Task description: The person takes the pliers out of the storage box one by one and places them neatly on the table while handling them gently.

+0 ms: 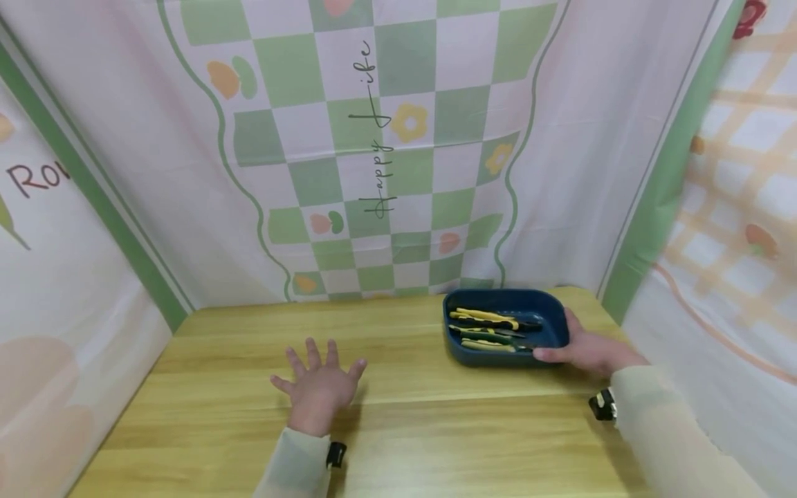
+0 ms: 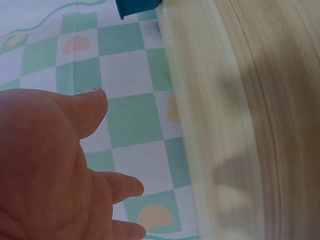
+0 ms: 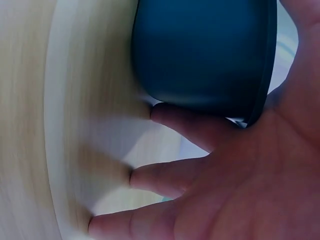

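A dark blue tray (image 1: 459, 354) with raised walls stands on the table at the back right. In it lie several slim tools (image 1: 488, 332) with yellow, black and green handles; their kind is not clear. My right hand (image 1: 588, 348) touches the tray's right end, thumb by the front corner. In the right wrist view the tray (image 3: 200, 55) sits between thumb and forefinger of that hand (image 3: 250, 185), whose other fingers are straight and spread. Left of the tray, my left hand (image 1: 320, 389) is held over the table with fingers spread, holding nothing.
The wooden table (image 1: 405, 443) runs back to a checked green and white cloth (image 1: 386, 180). Printed cloths hang along the left side (image 1: 50, 290) and right side (image 1: 735, 297). Each wrist carries a small black device (image 1: 336, 454).
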A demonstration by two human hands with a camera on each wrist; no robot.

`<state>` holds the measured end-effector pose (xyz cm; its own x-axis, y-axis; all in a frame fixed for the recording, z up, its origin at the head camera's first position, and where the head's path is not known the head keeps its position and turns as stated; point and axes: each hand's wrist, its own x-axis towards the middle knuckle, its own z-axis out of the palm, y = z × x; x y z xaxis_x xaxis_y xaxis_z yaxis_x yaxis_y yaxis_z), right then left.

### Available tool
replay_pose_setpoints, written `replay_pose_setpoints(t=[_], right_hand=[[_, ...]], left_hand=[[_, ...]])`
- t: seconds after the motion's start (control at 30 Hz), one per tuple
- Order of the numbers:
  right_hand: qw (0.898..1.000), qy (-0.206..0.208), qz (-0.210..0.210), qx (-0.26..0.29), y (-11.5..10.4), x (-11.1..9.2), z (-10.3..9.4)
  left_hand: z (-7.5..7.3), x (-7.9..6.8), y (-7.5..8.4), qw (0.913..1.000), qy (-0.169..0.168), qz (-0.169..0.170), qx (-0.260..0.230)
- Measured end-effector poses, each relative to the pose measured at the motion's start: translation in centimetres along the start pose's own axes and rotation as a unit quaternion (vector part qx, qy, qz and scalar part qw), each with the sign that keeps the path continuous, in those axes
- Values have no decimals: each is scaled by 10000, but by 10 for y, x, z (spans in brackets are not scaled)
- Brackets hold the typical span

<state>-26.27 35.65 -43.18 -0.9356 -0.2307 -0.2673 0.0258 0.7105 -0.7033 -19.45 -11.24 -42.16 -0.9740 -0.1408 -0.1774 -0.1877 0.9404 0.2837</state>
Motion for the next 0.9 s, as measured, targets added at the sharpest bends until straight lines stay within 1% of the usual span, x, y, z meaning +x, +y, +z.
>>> replay_pose_setpoints(t=[0.13,0.33,0.57,0.8,0.9], right_hand=[[9999,-65,-4,-152,-6,-2,6],[9998,-160,-23,-113,-17,-6,15],[9989,-209,16,-424,-30,-11,28],[9994,-276,-108,-203,-41,-16,42],[9993,-332,-79,-128,-47,-19,47]], left_hand=[[0,-1,1,10000,2,4,-7],[0,-1,2,10000,20,-11,8],[0,-1,1,10000,30,-8,21],[2,-1,1,10000,2,-33,35],[1,-1,2,10000,-1,-40,33]])
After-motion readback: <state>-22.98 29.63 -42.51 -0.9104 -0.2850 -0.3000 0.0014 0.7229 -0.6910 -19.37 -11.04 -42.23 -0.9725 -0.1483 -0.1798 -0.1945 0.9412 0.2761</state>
